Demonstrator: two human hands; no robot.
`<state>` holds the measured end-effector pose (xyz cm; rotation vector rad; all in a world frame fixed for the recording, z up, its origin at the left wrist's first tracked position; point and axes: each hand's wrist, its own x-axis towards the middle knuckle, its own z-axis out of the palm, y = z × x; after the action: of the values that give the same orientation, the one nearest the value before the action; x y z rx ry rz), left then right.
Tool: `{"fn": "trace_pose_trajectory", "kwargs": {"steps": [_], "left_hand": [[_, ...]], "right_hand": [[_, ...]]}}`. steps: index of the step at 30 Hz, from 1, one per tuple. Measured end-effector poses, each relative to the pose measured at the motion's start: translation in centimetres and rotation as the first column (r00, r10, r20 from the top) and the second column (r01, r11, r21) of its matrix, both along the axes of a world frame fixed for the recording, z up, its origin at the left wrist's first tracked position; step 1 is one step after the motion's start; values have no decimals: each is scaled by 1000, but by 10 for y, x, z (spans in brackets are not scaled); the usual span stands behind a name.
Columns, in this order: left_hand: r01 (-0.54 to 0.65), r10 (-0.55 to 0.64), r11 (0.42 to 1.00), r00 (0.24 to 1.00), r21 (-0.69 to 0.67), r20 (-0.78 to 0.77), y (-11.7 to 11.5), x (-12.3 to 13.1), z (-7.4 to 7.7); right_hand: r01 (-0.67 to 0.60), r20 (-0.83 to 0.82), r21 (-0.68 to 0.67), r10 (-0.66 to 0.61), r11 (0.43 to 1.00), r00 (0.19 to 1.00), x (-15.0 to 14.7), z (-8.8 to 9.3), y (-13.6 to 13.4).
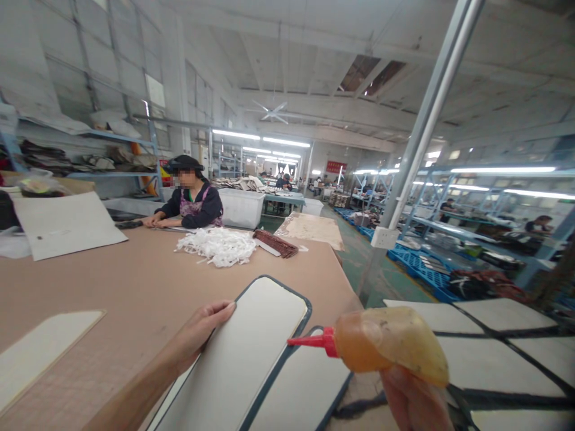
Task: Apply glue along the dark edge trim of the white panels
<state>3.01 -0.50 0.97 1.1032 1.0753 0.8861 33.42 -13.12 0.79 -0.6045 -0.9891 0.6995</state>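
My left hand (200, 332) rests its fingers on the left edge of a long white panel with a dark rim (251, 353), which lies on the brown table (135, 281). A second similar panel (300, 389) lies beside it on the right, partly under it. My right hand (411, 398) holds up an amber squeeze bottle (386, 344) with a red nozzle (312, 341) pointing left over the panels.
A pile of white strips (218, 245) and a dark red bundle (276, 243) lie farther up the table. A person (191, 200) sits working at the far end. A white board (67, 224) lies far left, a thin cream board (40, 350) near left. More white panels (498, 317) lie at right.
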Motion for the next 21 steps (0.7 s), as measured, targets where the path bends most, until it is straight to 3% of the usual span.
{"fn": "trace_pose_trajectory", "kwargs": {"steps": [5,13,21], "left_hand": [[34,-34,999,999,0,-7,2,-3,-6],[41,-41,999,999,7,-17,-2,-3,-3],[87,-87,996,996,-9,11,1,-1,-5]], "right_hand": [[-47,32,31,46,998,998,2,-6,4],[-95,62,-1,94,996,994,-1,-10,5],[-116,-117,-129,101,985,988,-24,4,-7]]}}
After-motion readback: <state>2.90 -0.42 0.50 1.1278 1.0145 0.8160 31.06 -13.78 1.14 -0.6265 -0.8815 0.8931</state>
